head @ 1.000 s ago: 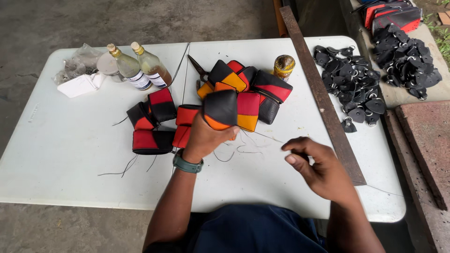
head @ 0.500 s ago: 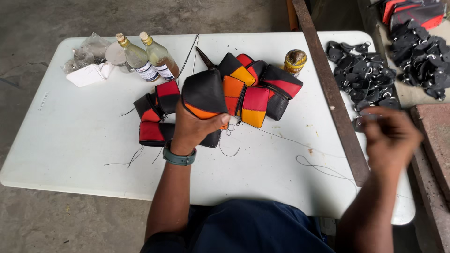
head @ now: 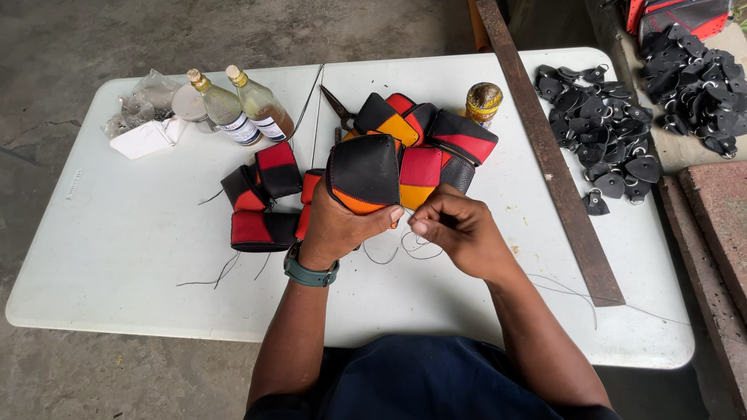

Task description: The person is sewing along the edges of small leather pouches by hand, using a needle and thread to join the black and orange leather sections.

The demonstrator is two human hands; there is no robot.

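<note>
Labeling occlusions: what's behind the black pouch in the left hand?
Behind the black pouch held by the left hand: a pile of red, orange and black pouches and scissors. The pile's near parts are covered.

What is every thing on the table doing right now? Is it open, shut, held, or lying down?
Black and orange pouch: held up in the left hand.
Right hand: fingertips pinched at the pouch's lower edge.
Thread: loose, looped on the table.
Two glass bottles: tilted, stoppered.
Scissors: lying down, partly hidden.
Small jar: upright, lid on.
Other pouches: lying in a pile.
Black leather pieces: heaped loose.
</note>
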